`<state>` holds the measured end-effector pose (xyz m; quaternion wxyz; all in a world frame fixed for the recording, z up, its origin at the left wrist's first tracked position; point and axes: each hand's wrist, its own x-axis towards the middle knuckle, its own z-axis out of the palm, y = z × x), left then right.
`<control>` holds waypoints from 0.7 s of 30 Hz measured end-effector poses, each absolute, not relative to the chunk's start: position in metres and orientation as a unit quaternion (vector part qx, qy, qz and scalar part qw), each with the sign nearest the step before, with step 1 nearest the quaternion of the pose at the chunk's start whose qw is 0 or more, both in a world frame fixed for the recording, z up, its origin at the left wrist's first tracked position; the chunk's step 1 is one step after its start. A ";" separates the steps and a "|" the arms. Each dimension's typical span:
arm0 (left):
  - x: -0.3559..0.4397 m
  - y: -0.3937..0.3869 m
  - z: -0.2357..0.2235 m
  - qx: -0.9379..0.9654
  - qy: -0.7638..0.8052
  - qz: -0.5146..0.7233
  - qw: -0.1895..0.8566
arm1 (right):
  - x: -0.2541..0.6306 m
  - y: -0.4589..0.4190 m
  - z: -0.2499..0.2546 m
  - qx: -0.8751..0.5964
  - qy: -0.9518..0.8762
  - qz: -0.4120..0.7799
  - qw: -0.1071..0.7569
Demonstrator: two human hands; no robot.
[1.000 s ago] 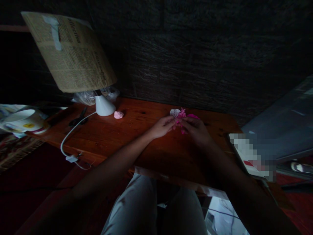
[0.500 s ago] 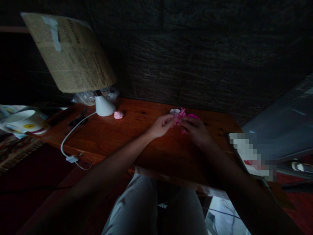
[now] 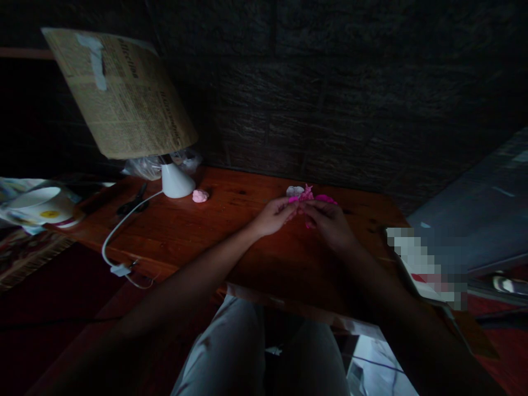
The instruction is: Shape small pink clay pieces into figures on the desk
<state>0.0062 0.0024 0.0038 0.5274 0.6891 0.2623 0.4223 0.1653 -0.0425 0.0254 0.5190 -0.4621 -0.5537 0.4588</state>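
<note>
My left hand (image 3: 273,216) and my right hand (image 3: 329,219) meet over the far side of the wooden table (image 3: 251,264). Fingertips of both are pinched together on a crinkled pink piece (image 3: 307,192), whose ruffled tip sticks up between them. Its material is hard to tell in the dim light. A bright magenta edge (image 3: 293,199) shows at my left fingertips. Just beyond my right hand lies a magenta piece (image 3: 325,198), partly covered by the fingers. Behind my left fingertips is a small pale, whitish piece (image 3: 295,191).
To the left stand a lamp with a newspaper shade (image 3: 124,99), its white base (image 3: 176,181) and a pink lump (image 3: 200,196). Dark scissors (image 3: 134,204) lie near the lamp's cord (image 3: 117,228). A paper cup (image 3: 45,206) is far left. The dark wall (image 3: 350,121) rises behind.
My fingers have shifted slightly on the pink piece, and a magenta edge now shows at my left fingertips. The whole view has moved a little; the other things stay put.
</note>
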 end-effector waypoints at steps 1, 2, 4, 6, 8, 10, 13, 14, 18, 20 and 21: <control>0.006 0.003 0.003 0.693 0.261 0.425 0.521 | 0.165 -0.042 0.025 -0.461 -0.553 0.462 0.518; 0.005 0.003 0.003 0.696 0.258 0.426 0.517 | 0.165 -0.042 0.025 -0.458 -0.552 0.467 0.517; 0.004 0.003 0.002 0.702 0.252 0.424 0.513 | 0.164 -0.042 0.023 -0.449 -0.544 0.482 0.520; 0.004 0.002 0.002 0.708 0.250 0.419 0.510 | 0.164 -0.041 0.022 -0.437 -0.526 0.504 0.527; 0.005 0.001 0.003 0.709 0.249 0.417 0.512 | 0.164 -0.040 0.022 -0.428 -0.505 0.525 0.534; 0.005 0.000 0.005 0.706 0.244 0.415 0.520 | 0.165 -0.039 0.022 -0.425 -0.490 0.538 0.539; 0.005 0.000 0.007 0.700 0.247 0.404 0.535 | 0.167 -0.039 0.023 -0.425 -0.484 0.539 0.542; 0.004 0.001 0.007 0.698 0.253 0.403 0.535 | 0.167 -0.039 0.024 -0.426 -0.488 0.536 0.542; 0.004 0.003 0.006 0.708 0.271 0.423 0.496 | 0.167 -0.039 0.024 -0.434 -0.506 0.519 0.535; 0.004 0.004 0.005 0.718 0.270 0.433 0.474 | 0.166 -0.039 0.024 -0.435 -0.517 0.514 0.528; 0.004 0.004 0.004 0.722 0.272 0.435 0.464 | 0.166 -0.039 0.024 -0.435 -0.523 0.513 0.523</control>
